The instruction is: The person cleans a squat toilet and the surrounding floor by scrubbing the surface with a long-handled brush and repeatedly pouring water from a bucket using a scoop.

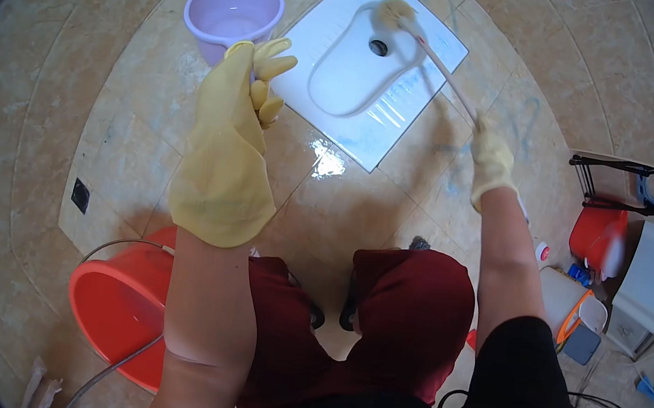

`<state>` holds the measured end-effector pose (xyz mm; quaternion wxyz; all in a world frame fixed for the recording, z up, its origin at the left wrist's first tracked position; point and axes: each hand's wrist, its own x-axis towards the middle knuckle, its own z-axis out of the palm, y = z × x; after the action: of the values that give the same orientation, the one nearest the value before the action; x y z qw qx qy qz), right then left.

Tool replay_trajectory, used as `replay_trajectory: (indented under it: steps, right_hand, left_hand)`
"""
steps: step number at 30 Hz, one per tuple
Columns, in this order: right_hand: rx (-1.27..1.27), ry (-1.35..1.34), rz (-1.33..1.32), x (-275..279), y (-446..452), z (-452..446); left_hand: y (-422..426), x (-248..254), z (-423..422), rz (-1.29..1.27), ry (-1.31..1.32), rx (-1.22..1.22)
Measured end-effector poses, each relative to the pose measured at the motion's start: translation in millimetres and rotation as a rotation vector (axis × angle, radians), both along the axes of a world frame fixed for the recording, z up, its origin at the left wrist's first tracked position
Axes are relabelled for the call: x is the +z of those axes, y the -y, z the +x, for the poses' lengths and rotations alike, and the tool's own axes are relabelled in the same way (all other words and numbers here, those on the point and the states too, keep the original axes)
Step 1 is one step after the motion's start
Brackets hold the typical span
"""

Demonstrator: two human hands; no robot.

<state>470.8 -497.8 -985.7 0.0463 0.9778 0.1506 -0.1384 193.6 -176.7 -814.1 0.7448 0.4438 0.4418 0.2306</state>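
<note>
Gripping brush (452, 78), closed right hand (494, 161); loosely curled left hand (258, 84), any hold on basin (235, 12) hidden.

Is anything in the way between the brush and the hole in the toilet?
No, nothing I can see. The brush, held in the right hand, has its bristles near the hole, with only white toilet between. The purple tub is off to the left.

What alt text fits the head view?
The person's yellow-gloved right hand holds a long-handled brush to a white squat toilet; the gloved left hand is at a purple basin. A red bucket sits lower left.
</note>
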Motion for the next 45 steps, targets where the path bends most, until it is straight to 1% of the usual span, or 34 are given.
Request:
replay_trajectory:
  steps: [1, 4, 5, 6, 7, 8, 10, 11, 13, 14, 15, 16, 17, 19, 21, 23, 25, 26, 28, 30, 32, 33, 34, 36, 38, 39, 41, 43, 45]
  right_hand:
    - [0.008, -0.019, -0.019, -1, -18, 4]
    - [-0.024, -0.034, -0.081, 10, -9, -16]
    - [-0.021, -0.024, -0.073, 11, 5, -18]
    - [-0.056, -0.028, -0.063, 10, 42, -27]
    - [-0.088, -0.028, -0.053, 8, 69, -30]
    - [-0.084, -0.022, -0.051, 4, 81, -23]
    - [-0.006, 0.003, 0.014, 2, 90, -23]
    - [-0.007, 0.003, 0.015, -7, 83, -13]
    - [-0.145, -0.073, -0.048, -5, 19, 4]
    - [-0.147, -0.074, -0.046, 2, -5, -1]
    - [-0.199, -0.13, 0.059, 11, -29, -6]
    - [-0.26, -0.188, 0.159, 16, -34, -13]
    - [-0.272, -0.197, 0.149, 14, -18, -23]
    - [-0.056, -0.011, 0.073, 8, 16, -24]
    - [-0.096, -0.019, 0.076, 11, 66, -27]
    - [-0.129, -0.033, 0.083, 12, 70, -27]
    - [-0.127, -0.042, 0.085, 16, 38, -23]
    - [-0.238, -0.112, 0.263, 16, 12, -27]
    - [-0.331, -0.243, 0.544, 4, -34, -46]
    - [-0.081, -0.264, 0.403, -11, -33, -77]
    - [0.058, -0.317, 0.195, -21, -46, -95]
    - [-0.087, -0.439, 0.195, -22, -40, -117]
    - [0.137, -0.361, 0.145, -21, -14, -144]
    - [0.371, -0.261, 0.101, -6, 18, -166]
    - [0.272, -0.448, 0.15, 25, 25, -176]
    - [0.274, -0.45, 0.152, 38, 11, -174]
    - [-0.501, -0.886, 0.361, 52, -30, -160]
    - [-0.709, -1.022, 0.556, -4, -60, -106]
    - [-0.492, -0.93, 0.915, -15, -90, -64]
  left_hand:
    - [1, 0, 0, -0.011, 0.029, 0.014]
    - [6, -2, -3, -0.016, 0.081, 0.018]
    - [4, -2, -2, 0.001, 0.113, 0.024]
    - [2, 0, -3, -0.003, 0.113, 0.017]
    - [-3, 1, -6, -0.033, 0.07, -0.038]
    - [-7, 2, -6, -0.057, 0.032, -0.084]
    - [-6, 3, -6, -0.06, 0.015, -0.06]
    - [-5, 3, -4, -0.062, -0.001, -0.044]
    - [-13, -5, -1, -0.076, -0.016, -0.07]
    - [-15, -8, -1, -0.094, -0.035, -0.094]
    - [-15, -7, 1, -0.091, -0.035, -0.095]
    - [-14, -5, 2, -0.084, -0.052, -0.092]
    - [-12, -3, -1, -0.083, -0.075, -0.089]
    - [-17, -5, -2, -0.075, -0.05, -0.094]
    - [-17, -7, -4, -0.081, -0.039, -0.112]
    - [-18, -9, -6, -0.062, -0.045, -0.106]
    - [-17, -8, -3, -0.071, -0.035, -0.091]
    - [-16, -9, -3, -0.081, -0.028, -0.079]
    - [-16, -8, 2, -0.086, -0.028, -0.053]
    - [-7, -8, 1, -0.115, -0.038, -0.045]
    - [-9, -4, 2, -0.057, 0.011, -0.034]
    - [-7, -1, 0, -0.059, 0.002, -0.04]
    - [-3, 3, -4, -0.064, -0.015, -0.061]
    - [-5, 2, -3, -0.058, -0.014, -0.075]
    - [-8, -9, -6, -0.055, 0.058, -0.13]
    - [-7, -8, -6, -0.053, 0.056, -0.129]
    - [-2, -7, -4, -0.011, 0.02, -0.095]
    - [-8, -9, -4, -0.033, -0.002, -0.115]
    - [-10, -10, -3, -0.056, -0.026, -0.136]
